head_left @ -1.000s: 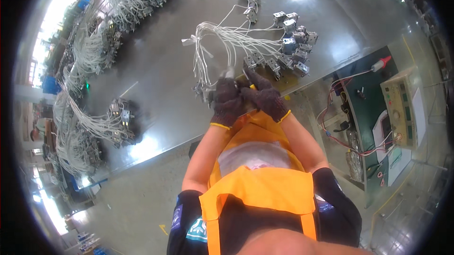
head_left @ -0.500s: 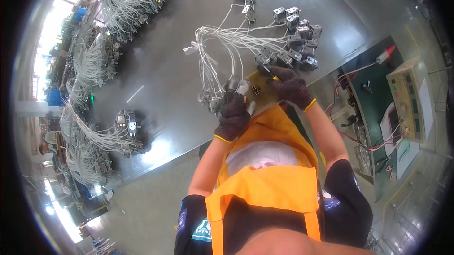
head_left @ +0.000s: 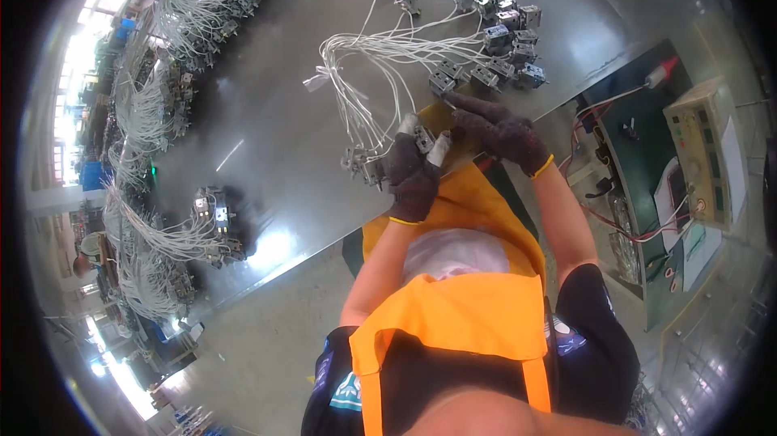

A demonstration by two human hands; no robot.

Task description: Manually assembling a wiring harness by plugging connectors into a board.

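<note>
Two gloved hands, left hand [head_left: 413,173] and right hand [head_left: 498,129], touch one white wire harness [head_left: 388,56].

Bright, even daylight scene. Strongest light enters from upper left, blown out to white near rim. Grey metal desk [head_left: 267,153] glossy: soft white glare patch near its lower edge, thin bright streak at centre, another streak at top. Short dark shadows under white wire harnesses [head_left: 380,56] and switch clusters. Heavy fisheye bend: desk edges curve, black vignette rings frame. Centre fairly sharp; gloved hands slightly soft. Left rim smeared, detail lost. Beige test instrument [head_left: 704,153] at right stretched, mildly blurred.
</note>
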